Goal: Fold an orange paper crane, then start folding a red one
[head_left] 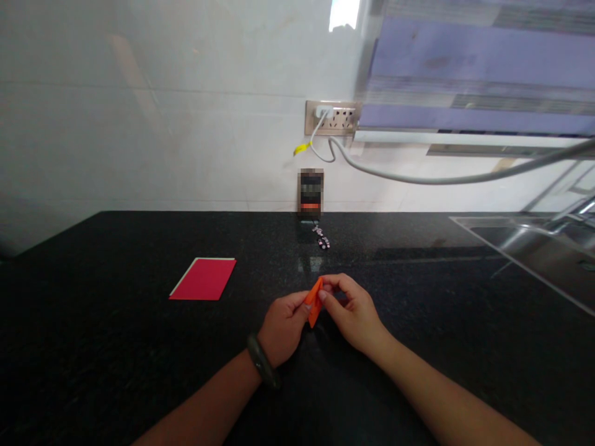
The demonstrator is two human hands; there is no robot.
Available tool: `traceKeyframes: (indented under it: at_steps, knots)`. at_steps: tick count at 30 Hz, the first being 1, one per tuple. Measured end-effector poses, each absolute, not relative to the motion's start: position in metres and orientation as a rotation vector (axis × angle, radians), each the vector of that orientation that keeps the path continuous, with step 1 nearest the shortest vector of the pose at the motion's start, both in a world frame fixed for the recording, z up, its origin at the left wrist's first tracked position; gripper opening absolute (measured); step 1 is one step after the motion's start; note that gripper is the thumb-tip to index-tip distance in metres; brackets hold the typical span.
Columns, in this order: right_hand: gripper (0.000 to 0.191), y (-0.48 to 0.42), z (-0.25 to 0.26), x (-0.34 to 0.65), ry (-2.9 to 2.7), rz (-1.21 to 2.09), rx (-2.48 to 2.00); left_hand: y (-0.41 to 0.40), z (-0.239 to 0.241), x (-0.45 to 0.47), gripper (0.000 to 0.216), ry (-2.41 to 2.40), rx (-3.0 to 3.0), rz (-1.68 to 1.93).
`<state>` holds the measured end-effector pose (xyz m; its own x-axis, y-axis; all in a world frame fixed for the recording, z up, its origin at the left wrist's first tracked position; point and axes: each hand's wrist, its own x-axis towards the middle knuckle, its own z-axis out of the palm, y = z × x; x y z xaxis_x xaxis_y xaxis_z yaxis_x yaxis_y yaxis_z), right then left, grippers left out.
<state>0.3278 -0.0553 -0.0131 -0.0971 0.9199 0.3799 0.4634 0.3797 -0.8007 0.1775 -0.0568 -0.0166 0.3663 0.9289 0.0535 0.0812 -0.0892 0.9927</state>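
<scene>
I view both hands closed in a pinch: the left hand (286, 327) holds the lower part of the folded orange paper (315, 304), the right hand (357, 311) its upper part. The paper is tilted between them. Red paper (203, 280) lies left of and beyond the left hand, on the dark counter (139, 365). The phone (310, 193) stands beyond both hands.

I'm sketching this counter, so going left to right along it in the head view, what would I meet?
Red paper → left hand → orange folded paper → right hand → sink.
</scene>
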Motion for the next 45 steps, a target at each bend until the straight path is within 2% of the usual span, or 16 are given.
traceKeyframes:
  at_steps: [45]
  knots:
    - [0.013, -0.054, -0.012, 0.330, -1.741, 0.610, -1.250, -0.055, -0.018, 0.176, 0.029, 0.967, 1.504, 0.927]
